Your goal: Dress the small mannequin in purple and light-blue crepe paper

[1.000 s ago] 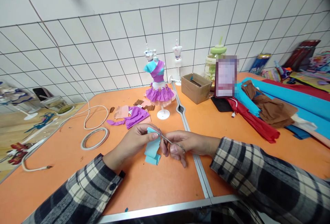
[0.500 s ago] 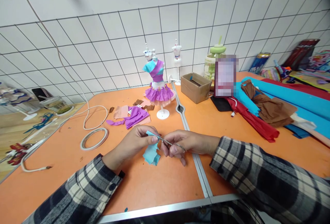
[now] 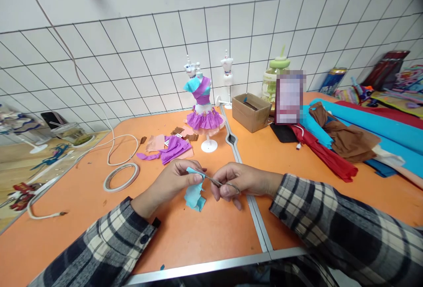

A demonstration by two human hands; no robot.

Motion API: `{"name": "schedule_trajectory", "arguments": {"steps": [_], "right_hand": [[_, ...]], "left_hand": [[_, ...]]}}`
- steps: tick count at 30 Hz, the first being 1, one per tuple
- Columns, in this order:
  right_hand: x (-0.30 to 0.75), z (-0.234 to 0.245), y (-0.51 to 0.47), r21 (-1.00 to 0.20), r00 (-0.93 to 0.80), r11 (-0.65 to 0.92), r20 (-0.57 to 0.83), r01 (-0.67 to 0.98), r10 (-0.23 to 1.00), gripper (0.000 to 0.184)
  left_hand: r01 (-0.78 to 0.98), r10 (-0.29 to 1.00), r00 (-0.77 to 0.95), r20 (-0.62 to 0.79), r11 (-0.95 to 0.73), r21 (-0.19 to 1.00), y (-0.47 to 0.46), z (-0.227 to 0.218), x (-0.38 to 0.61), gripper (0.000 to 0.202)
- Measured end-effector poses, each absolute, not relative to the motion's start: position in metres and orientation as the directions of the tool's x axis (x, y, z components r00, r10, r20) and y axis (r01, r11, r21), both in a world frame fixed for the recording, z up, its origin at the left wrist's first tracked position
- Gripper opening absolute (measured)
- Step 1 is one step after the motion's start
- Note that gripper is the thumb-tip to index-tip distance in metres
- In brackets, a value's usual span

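My left hand [image 3: 181, 176] pinches a light blue piece of crepe paper [image 3: 194, 196] between thumb and fingers; its ragged lower part hangs down over the orange table. My right hand [image 3: 233, 183] has its fingers closed round the handles of small metal scissors [image 3: 214, 181]. The blades point left and reach the paper's edge beside my left thumb. Beyond my hands stands a small dress form [image 3: 202, 102] in a purple and blue paper top and a ruffled purple skirt. Purple crepe paper [image 3: 176, 148] lies crumpled to its left, among peach and brown scraps.
A tape roll [image 3: 121, 177] and a white cable [image 3: 112, 146] lie to the left. Behind, a cardboard box [image 3: 250, 115] stands near a propped phone or tablet [image 3: 289, 98]. Red, brown and blue crepe paper [image 3: 350, 137] is piled right. A metal seam [image 3: 254, 216] divides the orange table.
My right hand and the scissors have shifted slightly to the right and up. The hanging paper has swung a little; my left hand keeps nearly the same place.
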State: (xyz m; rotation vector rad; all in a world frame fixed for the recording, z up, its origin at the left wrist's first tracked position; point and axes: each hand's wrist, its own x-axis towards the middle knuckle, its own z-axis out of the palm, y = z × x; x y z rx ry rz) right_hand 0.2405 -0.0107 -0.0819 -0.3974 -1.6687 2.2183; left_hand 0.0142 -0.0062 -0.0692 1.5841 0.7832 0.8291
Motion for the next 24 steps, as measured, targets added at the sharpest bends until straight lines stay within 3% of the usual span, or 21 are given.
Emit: {"name": "schedule_trajectory", "arguments": {"steps": [6, 13, 17, 24], "right_hand": [[0.2399, -0.0831, -0.0112, -0.944, -0.933, -0.322, -0.051, -0.072, 0.357, 0.044], [0.2382, -0.0788, -0.0117, -0.974, -0.867, -0.216, -0.046, -0.072, 0.496, 0.04], [0.2355, -0.0817, -0.0099, -0.981, -0.808, -0.178, -0.041, -0.08, 0.588, 0.042], [0.2354, -0.0815, -0.0108, -0.968, -0.862, -0.236, -0.046, -0.086, 0.506, 0.044]], "left_hand": [[0.112, 0.819, 0.572, 0.035, -0.121, 0.986, -0.0041, -0.0694, 0.0126, 0.035], [0.082, 0.875, 0.479, 0.064, -0.117, 0.99, -0.0044, -0.0711, 0.0097, 0.034], [-0.018, 0.916, 0.395, 0.071, -0.069, 0.997, -0.0071, -0.0705, 0.0132, 0.04], [-0.068, 0.925, 0.381, -0.003, 0.031, 0.997, -0.0098, -0.0713, 0.0181, 0.032]]}}
